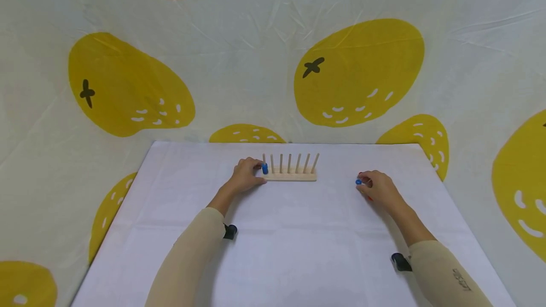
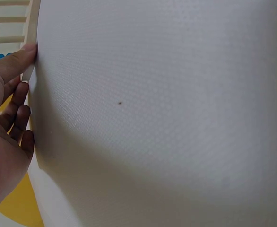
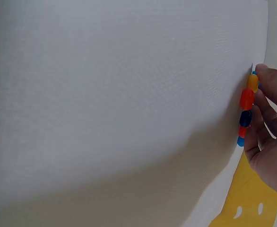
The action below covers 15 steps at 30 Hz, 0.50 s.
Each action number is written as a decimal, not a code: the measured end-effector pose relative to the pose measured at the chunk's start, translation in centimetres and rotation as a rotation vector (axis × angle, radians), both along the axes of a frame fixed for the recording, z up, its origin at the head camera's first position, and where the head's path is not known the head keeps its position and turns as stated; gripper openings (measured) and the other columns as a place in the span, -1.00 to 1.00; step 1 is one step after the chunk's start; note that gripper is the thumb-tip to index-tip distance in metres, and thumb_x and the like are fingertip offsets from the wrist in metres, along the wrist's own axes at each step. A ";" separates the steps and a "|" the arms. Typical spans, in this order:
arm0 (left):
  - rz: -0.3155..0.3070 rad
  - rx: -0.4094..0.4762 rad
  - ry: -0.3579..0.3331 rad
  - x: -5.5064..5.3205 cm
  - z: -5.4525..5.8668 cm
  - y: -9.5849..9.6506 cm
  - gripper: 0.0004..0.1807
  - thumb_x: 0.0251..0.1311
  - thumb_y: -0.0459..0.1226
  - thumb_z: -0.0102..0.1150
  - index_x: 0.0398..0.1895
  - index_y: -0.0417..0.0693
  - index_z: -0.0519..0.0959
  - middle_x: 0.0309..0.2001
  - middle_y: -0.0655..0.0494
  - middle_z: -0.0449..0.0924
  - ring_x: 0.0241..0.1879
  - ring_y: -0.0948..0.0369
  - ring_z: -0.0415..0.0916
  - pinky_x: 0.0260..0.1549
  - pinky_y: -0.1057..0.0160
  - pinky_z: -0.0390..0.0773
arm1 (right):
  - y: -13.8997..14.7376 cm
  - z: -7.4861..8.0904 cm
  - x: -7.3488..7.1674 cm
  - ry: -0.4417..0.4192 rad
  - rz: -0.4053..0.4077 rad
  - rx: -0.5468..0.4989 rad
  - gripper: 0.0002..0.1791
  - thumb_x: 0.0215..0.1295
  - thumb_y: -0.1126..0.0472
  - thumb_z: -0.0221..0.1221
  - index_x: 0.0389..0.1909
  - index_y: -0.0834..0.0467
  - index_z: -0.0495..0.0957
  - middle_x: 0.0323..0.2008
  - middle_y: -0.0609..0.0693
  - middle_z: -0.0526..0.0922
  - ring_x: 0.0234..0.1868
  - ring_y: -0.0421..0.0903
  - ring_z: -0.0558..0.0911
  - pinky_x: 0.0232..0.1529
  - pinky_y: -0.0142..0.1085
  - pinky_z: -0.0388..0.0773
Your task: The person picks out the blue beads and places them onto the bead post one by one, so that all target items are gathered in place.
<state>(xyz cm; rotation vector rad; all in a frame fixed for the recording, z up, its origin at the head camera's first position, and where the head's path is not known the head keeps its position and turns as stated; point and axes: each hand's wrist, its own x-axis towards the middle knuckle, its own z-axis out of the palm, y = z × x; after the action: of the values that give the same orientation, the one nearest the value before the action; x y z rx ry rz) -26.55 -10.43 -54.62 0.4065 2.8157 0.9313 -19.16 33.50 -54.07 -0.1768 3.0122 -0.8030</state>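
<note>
A wooden peg rack (image 1: 294, 176) with a row of upright pegs stands toward the back of the table. Blue beads (image 1: 265, 169) are stacked on its leftmost peg. My left hand (image 1: 245, 175) grips that end of the rack, thumb (image 2: 29, 46) on the base's front edge and other fingers partly hidden behind. To the right, my right hand (image 1: 378, 188) pinches a blue bead (image 1: 358, 182) between thumb and fingertips. Close by it in the right wrist view are an orange bead (image 3: 253, 83), a red bead (image 3: 246, 99) and a dark blue bead (image 3: 245, 118).
A white cloth (image 1: 298, 250) covers the table. Behind it hangs a pale curtain (image 1: 247, 60) printed with large yellow fruit. Past the dark bead, a smaller red bead (image 3: 243, 132) and a light blue bead (image 3: 241, 141) show beside the right hand.
</note>
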 end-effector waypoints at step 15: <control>0.006 0.001 -0.019 0.0 0.0 0.0 -0.36 0.13 -0.12 0.54 0.29 -0.07 0.59 0.12 0.02 0.60 0.20 0.02 0.39 0.33 -0.07 0.29 | -0.5 -0.3 0.1 0.044 -0.006 -0.005 -0.74 0.32 0.28 0.33 -0.05 0.36 0.64 -0.24 0.21 0.66 -0.20 0.10 0.57 -0.06 0.02 0.59</control>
<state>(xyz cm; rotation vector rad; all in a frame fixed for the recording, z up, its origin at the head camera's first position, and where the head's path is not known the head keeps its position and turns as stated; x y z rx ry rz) -26.58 -10.40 -54.67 0.3875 2.8007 0.9332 -19.06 33.00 -54.40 -0.1881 3.0531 -0.8185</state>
